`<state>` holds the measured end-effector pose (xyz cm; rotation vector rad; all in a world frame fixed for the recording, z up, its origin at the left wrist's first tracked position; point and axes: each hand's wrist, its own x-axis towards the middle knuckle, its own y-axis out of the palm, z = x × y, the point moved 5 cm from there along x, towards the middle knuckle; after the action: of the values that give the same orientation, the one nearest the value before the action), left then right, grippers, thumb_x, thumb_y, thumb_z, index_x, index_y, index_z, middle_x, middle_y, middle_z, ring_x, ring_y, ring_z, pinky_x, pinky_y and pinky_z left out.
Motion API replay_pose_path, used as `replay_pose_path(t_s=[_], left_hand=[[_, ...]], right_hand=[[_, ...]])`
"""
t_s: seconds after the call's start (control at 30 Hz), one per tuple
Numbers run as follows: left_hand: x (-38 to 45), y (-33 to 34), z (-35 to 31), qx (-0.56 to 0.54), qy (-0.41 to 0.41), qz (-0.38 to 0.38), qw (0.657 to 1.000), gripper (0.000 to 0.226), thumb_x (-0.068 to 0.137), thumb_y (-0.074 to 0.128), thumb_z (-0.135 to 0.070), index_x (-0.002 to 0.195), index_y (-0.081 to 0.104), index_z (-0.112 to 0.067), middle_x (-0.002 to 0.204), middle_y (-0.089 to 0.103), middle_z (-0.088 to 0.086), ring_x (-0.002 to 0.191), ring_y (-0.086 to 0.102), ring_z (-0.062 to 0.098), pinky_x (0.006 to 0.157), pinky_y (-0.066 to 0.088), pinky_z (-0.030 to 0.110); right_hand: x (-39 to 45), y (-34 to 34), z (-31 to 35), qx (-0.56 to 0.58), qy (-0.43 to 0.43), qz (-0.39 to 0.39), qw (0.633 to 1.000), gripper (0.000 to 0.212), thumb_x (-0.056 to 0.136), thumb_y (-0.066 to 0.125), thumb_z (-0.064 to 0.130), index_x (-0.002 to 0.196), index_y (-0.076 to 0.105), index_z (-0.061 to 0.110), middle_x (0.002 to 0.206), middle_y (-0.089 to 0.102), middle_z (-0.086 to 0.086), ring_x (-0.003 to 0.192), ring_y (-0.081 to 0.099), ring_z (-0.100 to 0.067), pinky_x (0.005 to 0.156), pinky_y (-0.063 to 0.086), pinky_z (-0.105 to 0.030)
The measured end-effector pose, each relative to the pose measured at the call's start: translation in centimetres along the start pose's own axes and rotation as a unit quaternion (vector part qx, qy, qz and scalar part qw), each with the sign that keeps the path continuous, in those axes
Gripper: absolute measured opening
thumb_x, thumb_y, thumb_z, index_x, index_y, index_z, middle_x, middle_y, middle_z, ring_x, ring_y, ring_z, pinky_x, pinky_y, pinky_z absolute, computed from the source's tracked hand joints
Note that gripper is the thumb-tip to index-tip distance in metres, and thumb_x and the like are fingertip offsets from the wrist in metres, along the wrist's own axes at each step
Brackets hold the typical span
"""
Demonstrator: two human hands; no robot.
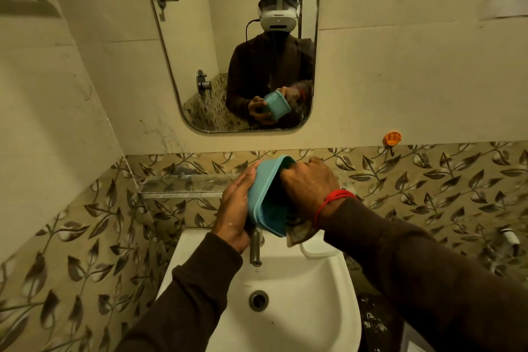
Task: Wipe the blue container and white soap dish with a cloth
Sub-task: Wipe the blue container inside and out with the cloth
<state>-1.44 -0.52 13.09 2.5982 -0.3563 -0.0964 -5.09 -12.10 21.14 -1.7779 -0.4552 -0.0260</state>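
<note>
My left hand (235,206) holds the blue container (267,203) by its base, tilted on its side above the sink with its mouth turned to the right. My right hand (310,184) reaches into that mouth, fingers hidden inside. A dark patterned cloth (300,233) hangs out below the right wrist, gripped by that hand. The white soap dish (318,248) rests on the sink's back right corner, partly hidden behind the cloth and my arm.
A white sink (300,294) with a metal tap (255,248) sits below my hands. A glass shelf (183,184) runs along the wall at the left. A mirror (200,51) hangs above. An orange hook (392,138) sticks to the wall at the right.
</note>
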Motion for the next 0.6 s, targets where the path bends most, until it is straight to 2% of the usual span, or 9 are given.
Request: replay_pose_path(t_s=[0.07, 0.13, 0.23, 0.4, 0.5, 0.6], left_hand=[[-0.2, 0.0, 0.2, 0.008, 0.014, -0.002, 1.0, 0.04, 0.094, 0.061, -0.038, 0.131, 0.065, -0.025, 0.131, 0.067, 0.014, 0.119, 0.064, 0.035, 0.089, 0.058, 0.048], [0.0, 0.3, -0.1, 0.012, 0.029, -0.003, 1.0, 0.042, 0.092, 0.062, -0.038, 0.131, 0.065, -0.023, 0.129, 0.069, 0.013, 0.115, 0.067, 0.032, 0.087, 0.059, 0.046], [0.6, 0.3, -1.2, 0.005, 0.053, -0.004, 0.999, 0.048, 0.09, 0.063, -0.037, 0.134, 0.063, -0.018, 0.134, 0.066, 0.015, 0.12, 0.064, 0.034, 0.098, 0.054, 0.049], [0.9, -0.3, -1.6, -0.015, 0.063, 0.019, 0.998, 0.054, 0.09, 0.063, -0.036, 0.138, 0.059, -0.012, 0.138, 0.062, 0.018, 0.126, 0.059, 0.036, 0.105, 0.047, 0.049], [0.8, -0.8, -1.1, -0.03, 0.057, 0.033, 0.997, 0.056, 0.093, 0.059, -0.037, 0.142, 0.055, -0.011, 0.141, 0.058, 0.02, 0.129, 0.056, 0.038, 0.105, 0.048, 0.049], [0.4, -1.0, -0.8, -0.042, 0.045, 0.03, 0.998, 0.058, 0.091, 0.06, -0.04, 0.142, 0.055, -0.012, 0.14, 0.059, 0.022, 0.124, 0.06, 0.038, 0.096, 0.056, 0.047]], right_hand=[[-0.2, -0.3, 0.2, 0.0, -0.011, 0.032, 0.999, 0.041, 0.085, 0.066, 0.035, 0.119, 0.055, 0.017, 0.108, 0.067, -0.006, 0.097, 0.063, -0.029, 0.089, 0.041, -0.042], [-0.6, -0.5, 1.1, 0.011, -0.027, 0.049, 0.998, 0.041, 0.085, 0.066, 0.036, 0.119, 0.056, 0.016, 0.107, 0.067, -0.007, 0.094, 0.064, -0.029, 0.079, 0.045, -0.04], [-0.9, -0.6, 2.8, 0.103, -0.023, 0.062, 0.992, 0.042, 0.086, 0.064, 0.039, 0.118, 0.057, 0.013, 0.102, 0.065, -0.009, 0.081, 0.062, -0.028, 0.063, 0.046, -0.034], [-1.3, -0.7, 3.0, 0.203, -0.016, 0.097, 0.974, 0.039, 0.086, 0.062, 0.041, 0.116, 0.06, 0.017, 0.105, 0.066, -0.008, 0.088, 0.063, -0.027, 0.075, 0.055, -0.037], [-1.6, -1.1, 3.0, 0.169, -0.055, 0.142, 0.974, 0.037, 0.085, 0.062, 0.044, 0.112, 0.06, 0.019, 0.1, 0.065, -0.006, 0.085, 0.063, -0.024, 0.075, 0.057, -0.04], [-1.9, -1.6, 3.0, 0.143, -0.088, 0.205, 0.964, 0.036, 0.084, 0.065, 0.043, 0.111, 0.061, 0.02, 0.097, 0.066, -0.003, 0.083, 0.064, -0.021, 0.075, 0.058, -0.039]])
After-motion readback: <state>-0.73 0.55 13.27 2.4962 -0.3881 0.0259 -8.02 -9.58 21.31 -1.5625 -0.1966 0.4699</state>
